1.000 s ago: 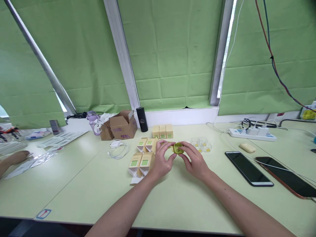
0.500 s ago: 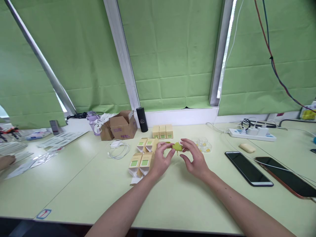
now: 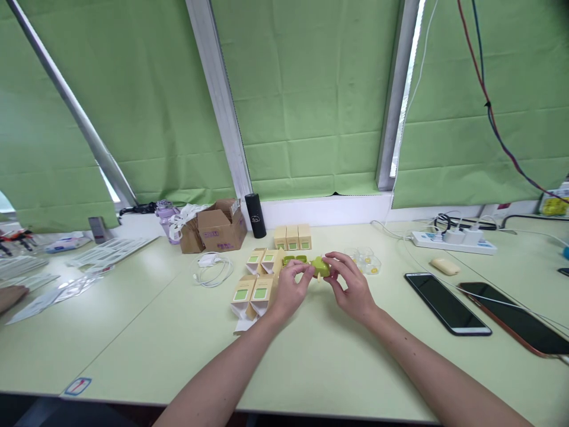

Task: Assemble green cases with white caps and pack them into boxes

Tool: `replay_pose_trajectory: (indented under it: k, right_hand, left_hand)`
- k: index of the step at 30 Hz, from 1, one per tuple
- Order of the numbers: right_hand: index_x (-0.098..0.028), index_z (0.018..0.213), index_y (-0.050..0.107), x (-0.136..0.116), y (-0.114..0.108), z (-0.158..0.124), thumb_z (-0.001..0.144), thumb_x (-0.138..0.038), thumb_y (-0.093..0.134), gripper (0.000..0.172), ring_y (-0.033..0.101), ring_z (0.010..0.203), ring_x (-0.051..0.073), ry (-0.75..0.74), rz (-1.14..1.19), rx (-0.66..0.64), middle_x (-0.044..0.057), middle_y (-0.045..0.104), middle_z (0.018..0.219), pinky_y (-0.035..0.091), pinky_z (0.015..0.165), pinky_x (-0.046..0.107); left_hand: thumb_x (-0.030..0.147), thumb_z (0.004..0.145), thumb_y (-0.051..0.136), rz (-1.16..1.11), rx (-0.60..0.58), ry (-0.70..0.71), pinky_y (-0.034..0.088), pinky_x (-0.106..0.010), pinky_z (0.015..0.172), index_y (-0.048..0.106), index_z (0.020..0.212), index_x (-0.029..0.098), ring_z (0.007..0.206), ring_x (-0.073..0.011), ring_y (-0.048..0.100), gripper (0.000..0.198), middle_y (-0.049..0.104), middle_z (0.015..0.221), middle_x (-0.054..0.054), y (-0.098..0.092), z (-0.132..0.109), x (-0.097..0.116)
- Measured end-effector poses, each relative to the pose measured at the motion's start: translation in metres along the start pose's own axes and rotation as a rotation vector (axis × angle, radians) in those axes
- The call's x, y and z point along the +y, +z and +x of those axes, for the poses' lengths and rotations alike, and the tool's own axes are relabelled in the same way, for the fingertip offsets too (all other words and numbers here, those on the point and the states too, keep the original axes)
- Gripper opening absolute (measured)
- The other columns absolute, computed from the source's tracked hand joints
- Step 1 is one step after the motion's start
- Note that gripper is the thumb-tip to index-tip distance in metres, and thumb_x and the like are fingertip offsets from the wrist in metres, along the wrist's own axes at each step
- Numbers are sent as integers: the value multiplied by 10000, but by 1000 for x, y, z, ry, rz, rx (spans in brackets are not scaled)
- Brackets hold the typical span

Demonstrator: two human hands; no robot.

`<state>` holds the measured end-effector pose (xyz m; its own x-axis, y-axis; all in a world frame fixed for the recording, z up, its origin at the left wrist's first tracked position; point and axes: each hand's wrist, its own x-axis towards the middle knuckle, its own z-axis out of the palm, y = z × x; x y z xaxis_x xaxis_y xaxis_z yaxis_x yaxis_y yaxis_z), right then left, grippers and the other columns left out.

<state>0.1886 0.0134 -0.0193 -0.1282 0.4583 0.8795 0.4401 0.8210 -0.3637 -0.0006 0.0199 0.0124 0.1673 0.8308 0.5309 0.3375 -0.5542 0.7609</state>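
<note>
My left hand (image 3: 288,289) and my right hand (image 3: 352,286) meet over the pale green table (image 3: 311,356), both pinching a small green case (image 3: 320,266) between their fingertips. The case is held just above the table, in front of a green tray piece (image 3: 295,259). Left of my hands lie several small tan boxes with green labels (image 3: 254,286), some open. Three more tan boxes (image 3: 292,236) stand in a row behind. Clear plastic cups with yellow pieces (image 3: 367,260) sit just right of the case.
A cardboard box (image 3: 221,226), a black cylinder (image 3: 255,215) and a white cable (image 3: 212,267) are at the back left. Two phones (image 3: 448,303) and a power strip (image 3: 453,241) lie to the right. Another person's hand (image 3: 11,296) rests at the far left.
My hands turned and shifted the green case slightly; my right fingers opened for a moment, then closed on it again. The other person's hand at the left drew back towards the edge.
</note>
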Motion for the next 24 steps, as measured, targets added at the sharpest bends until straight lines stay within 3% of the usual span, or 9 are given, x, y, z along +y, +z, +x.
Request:
replay_pose_trajectory:
  k: [4, 9, 13, 24]
  right_hand:
    - [-316, 1459, 544, -1, 0, -1, 1011, -181, 566, 469, 679, 824, 203, 4, -6, -20, 131, 605, 1347, 661, 723, 409]
    - [-305, 1472, 537, -2, 0, -1, 998, -227, 617, 487, 678, 1101, 285, 10, 6, -33, 143, 606, 1374, 648, 730, 406]
    - [-291, 1442, 561, -2, 0, -3, 978, -235, 639, 473, 649, 1202, 311, 31, 28, -44, 145, 631, 1369, 646, 783, 431]
    - [-266, 1334, 645, -6, 1, 0, 949, -270, 669, 386, 706, 1051, 259, 230, 212, -19, 102, 732, 1226, 653, 824, 416]
  left_hand:
    - [563, 1009, 549, 4, 0, -15, 507, -355, 844, 738, 738, 190, 867, -222, 653, 498, 681, 837, -63, 0, 1, 2]
    - [544, 1031, 505, -14, -18, -28, 492, -357, 855, 714, 656, 195, 817, -215, 658, 554, 704, 746, -49, 1, 2, 2]
    - [536, 1039, 476, -8, -19, -59, 500, -356, 843, 691, 589, 195, 750, -199, 653, 603, 692, 717, -44, 2, 2, 3]
    - [517, 1044, 467, -35, -21, -86, 506, -364, 832, 688, 620, 198, 776, -215, 667, 574, 704, 745, -47, 1, 2, 4]
